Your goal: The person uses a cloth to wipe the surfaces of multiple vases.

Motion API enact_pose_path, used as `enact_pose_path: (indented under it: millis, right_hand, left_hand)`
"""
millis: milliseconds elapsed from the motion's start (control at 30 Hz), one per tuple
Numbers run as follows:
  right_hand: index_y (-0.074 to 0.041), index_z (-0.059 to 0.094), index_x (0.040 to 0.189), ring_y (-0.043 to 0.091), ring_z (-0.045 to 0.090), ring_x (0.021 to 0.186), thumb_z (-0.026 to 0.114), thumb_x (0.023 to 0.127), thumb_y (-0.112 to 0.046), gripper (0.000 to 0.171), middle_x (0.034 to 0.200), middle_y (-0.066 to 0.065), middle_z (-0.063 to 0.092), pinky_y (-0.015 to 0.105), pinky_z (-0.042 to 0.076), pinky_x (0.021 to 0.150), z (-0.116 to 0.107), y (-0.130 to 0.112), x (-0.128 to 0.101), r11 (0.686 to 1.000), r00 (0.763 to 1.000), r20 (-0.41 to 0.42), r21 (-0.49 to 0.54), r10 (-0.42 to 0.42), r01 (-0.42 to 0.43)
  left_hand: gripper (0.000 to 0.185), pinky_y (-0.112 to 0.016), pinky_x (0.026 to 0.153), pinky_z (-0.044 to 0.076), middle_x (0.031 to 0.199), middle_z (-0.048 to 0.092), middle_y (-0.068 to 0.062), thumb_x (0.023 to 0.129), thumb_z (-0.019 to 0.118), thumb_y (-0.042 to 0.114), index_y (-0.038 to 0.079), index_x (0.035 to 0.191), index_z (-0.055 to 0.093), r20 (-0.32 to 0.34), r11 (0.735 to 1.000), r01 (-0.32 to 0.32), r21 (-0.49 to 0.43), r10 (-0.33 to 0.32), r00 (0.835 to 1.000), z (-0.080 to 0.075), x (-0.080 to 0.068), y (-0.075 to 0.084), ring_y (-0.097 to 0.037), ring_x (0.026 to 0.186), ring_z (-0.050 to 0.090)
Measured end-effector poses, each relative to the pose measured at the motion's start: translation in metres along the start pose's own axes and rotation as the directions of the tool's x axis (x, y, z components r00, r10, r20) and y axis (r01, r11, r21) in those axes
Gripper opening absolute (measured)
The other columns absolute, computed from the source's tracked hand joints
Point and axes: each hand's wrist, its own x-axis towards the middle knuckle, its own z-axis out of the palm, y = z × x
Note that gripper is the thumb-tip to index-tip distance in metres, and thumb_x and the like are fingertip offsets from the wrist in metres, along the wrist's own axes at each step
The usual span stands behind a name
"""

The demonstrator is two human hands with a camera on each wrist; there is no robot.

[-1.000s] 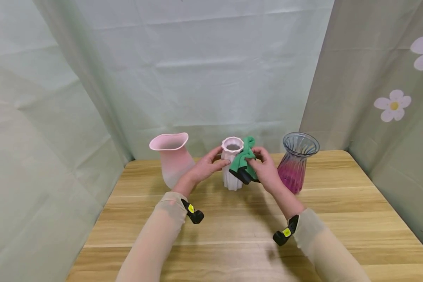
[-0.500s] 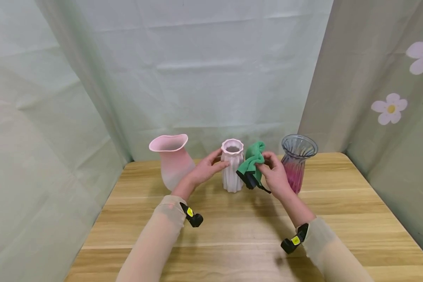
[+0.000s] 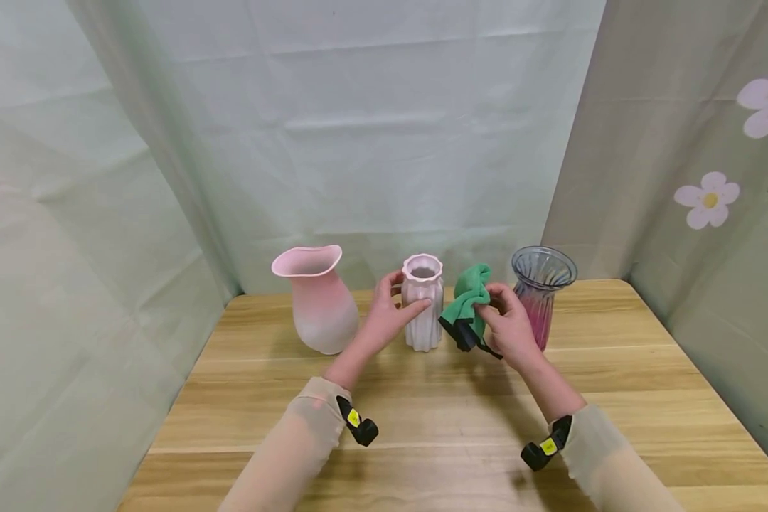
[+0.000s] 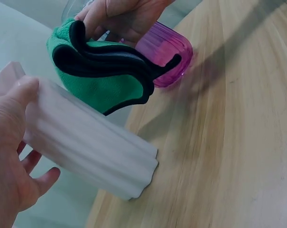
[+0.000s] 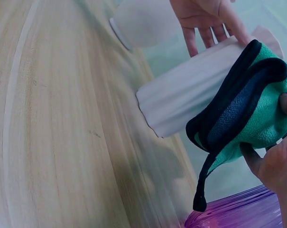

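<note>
A white ribbed vase (image 3: pixel 422 313) stands upright at the table's middle back. My left hand (image 3: pixel 397 302) grips its left side, thumb across the front and fingers (image 5: pixel 205 28) spread behind it. My right hand (image 3: pixel 496 307) pinches a bunched green cloth (image 3: pixel 466 302) with a dark edge, held in the air just right of the white vase and apart from it. In the left wrist view the cloth (image 4: pixel 105 76) hangs above the white vase (image 4: pixel 91 152). In the right wrist view the cloth (image 5: pixel 250 104) hangs beside the vase (image 5: pixel 181 99).
A pink wide-mouthed vase (image 3: pixel 316 302) stands left of the white one. A ribbed glass vase (image 3: pixel 540 288), purple at the bottom, stands close behind my right hand. The wooden table (image 3: pixel 435 412) meets pale green curtains at the back and both sides.
My right hand has carried the green cloth rightward off the white vase's rim, toward the glass vase. My left hand has shifted its hold further round the white vase.
</note>
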Motion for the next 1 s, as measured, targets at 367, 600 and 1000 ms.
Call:
enact_pose_path:
  millis: [367,600,1000]
  right_hand:
    - [0.008,0.055,0.12,0.016,0.055,0.108,0.065,0.098,0.001,0.025,0.106,-0.005,0.061,0.022,0.049,0.088,0.004,0.001,0.0,1.0,1.0,0.005,-0.005,-0.008,0.008]
    - [0.007,0.054,0.122,0.017,0.055,0.109,0.064,0.101,-0.003,0.026,0.109,-0.002,0.06,0.021,0.049,0.089,0.005,0.0,-0.001,1.0,1.0,0.021,-0.014,-0.003,0.003]
    - [0.004,0.055,0.122,0.019,0.054,0.11,0.065,0.1,-0.004,0.025,0.113,0.002,0.061,0.021,0.05,0.087,0.024,-0.004,0.009,1.0,1.0,0.03,-0.008,0.006,-0.005]
  left_hand:
    - [0.074,-0.048,0.105,0.048,0.15,0.044,-0.012,0.092,0.08,0.032,0.009,0.151,0.042,0.023,0.999,-0.047,0.006,0.047,0.999,-0.008,0.003,-0.004,-0.034,0.135,0.046]
    - [0.067,-0.047,0.109,0.045,0.156,0.044,-0.007,0.1,0.07,0.031,0.022,0.159,0.039,0.187,0.999,-0.038,-0.026,0.042,0.981,-0.028,0.011,-0.013,-0.031,0.141,0.043]
    - [0.069,-0.043,0.117,0.035,0.161,0.037,-0.007,0.104,0.063,0.029,0.025,0.163,0.028,0.315,0.994,0.027,-0.108,0.009,0.949,-0.041,0.018,-0.022,-0.024,0.146,0.037]
